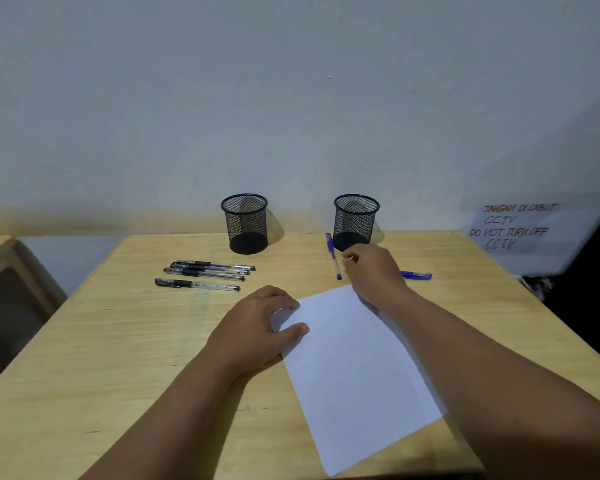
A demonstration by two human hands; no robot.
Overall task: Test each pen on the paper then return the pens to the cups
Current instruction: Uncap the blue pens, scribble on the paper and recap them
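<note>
The paper [357, 372] lies skewed on the worktop [118, 341], its blank face up. The left hand [257, 327] pins its far-left corner, fingers curled, thumb flat on the sheet. Beyond, the right hand [371, 268] hovers by a blue pen [333, 256], fingers loosely curled, holding nothing visible. Best to pinch that pen mid-barrel while keeping the sheet pinned. Four black pens [205, 273] lie left; both cups [246, 223] stand empty behind.
</note>
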